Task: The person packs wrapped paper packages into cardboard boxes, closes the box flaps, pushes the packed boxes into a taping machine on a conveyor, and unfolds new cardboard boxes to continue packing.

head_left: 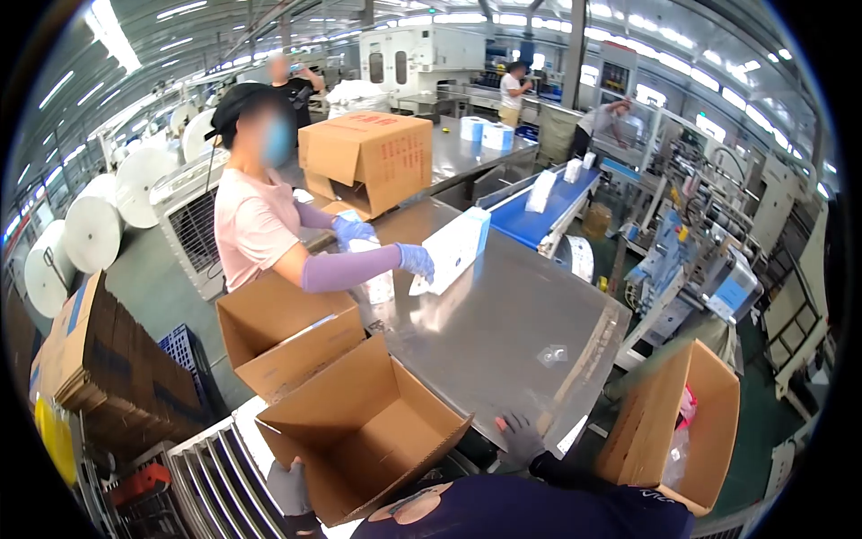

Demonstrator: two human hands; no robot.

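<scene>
Touching left wall of open carton (382,436), just beside counter (530,296) and metal rollers (215,485), with left hand (288,490), unable to tell how closed; resting right hand (522,439), spread and empty, at near counter edge.

There're 4 open ctns (337,400), 4 co-wkrs (256,216), 3 pks (540,192) on belt (566,199)

Steel table (503,323): clear plastic scrap (552,356), tan strip (584,370) along right end. Blue belt (564,199): white packs (540,191) in a row. Far table (453,162): blue-white packs (497,136). Green floor (148,260): big white rolls (92,232). Roller rack (211,476): open box (359,427) beside/over it, contact hidden.
</scene>
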